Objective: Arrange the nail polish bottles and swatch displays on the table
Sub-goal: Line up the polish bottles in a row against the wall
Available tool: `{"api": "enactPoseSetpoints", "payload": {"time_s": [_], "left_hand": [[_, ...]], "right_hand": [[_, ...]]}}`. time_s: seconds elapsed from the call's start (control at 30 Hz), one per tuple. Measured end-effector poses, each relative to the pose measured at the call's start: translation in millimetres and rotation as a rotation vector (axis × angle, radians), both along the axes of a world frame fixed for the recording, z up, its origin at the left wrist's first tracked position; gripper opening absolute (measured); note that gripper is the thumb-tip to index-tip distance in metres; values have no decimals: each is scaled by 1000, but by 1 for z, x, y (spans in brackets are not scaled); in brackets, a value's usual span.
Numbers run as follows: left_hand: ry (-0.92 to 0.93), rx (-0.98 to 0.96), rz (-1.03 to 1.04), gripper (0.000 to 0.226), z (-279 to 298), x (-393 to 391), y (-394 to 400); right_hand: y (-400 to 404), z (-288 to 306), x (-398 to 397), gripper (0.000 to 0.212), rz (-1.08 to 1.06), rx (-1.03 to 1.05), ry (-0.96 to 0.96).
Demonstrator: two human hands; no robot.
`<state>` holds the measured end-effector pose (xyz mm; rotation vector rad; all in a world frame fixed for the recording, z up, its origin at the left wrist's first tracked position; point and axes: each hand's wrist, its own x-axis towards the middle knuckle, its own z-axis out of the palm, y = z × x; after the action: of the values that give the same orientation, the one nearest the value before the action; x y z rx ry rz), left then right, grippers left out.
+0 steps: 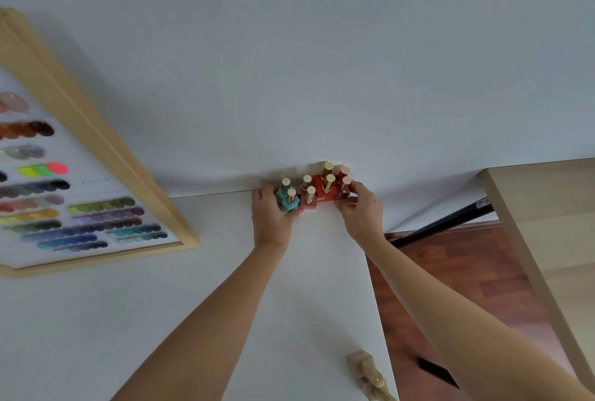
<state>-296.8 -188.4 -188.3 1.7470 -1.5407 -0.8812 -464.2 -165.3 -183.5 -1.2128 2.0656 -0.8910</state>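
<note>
Near us, beige gold-capped bottles lie on the white desk. Farther, our left hand and right hand press curled fingers against both ends of the gold-capped teal and red nail polish bottles cluster; squeezing unevenly could topple them.

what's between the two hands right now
In the head view, a tight cluster of nail polish bottles sits between the left hand and right hand: teal, then pink, then red.

Cut off at the left edge: wooden-framed board of coloured swatch rows, swatches blurred. Cropped at the bottom edge: beige gold-capped bottles.
</note>
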Motion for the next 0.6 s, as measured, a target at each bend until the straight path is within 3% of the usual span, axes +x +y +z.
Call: {"api": "enactPoseSetpoints", "payload": {"time_s": [0.27, 0.47, 0.6], "left_hand": [[136, -17, 0, 54, -9, -2, -9], [74, -46, 10, 83, -10, -17, 5], [22, -60, 52, 88, -12, -28, 7]], "right_hand": [[-1, -6, 1, 34, 0, -38, 10], [0, -10, 5, 37, -5, -58, 49], [0, -11, 5, 40, 0, -56, 44]]}}
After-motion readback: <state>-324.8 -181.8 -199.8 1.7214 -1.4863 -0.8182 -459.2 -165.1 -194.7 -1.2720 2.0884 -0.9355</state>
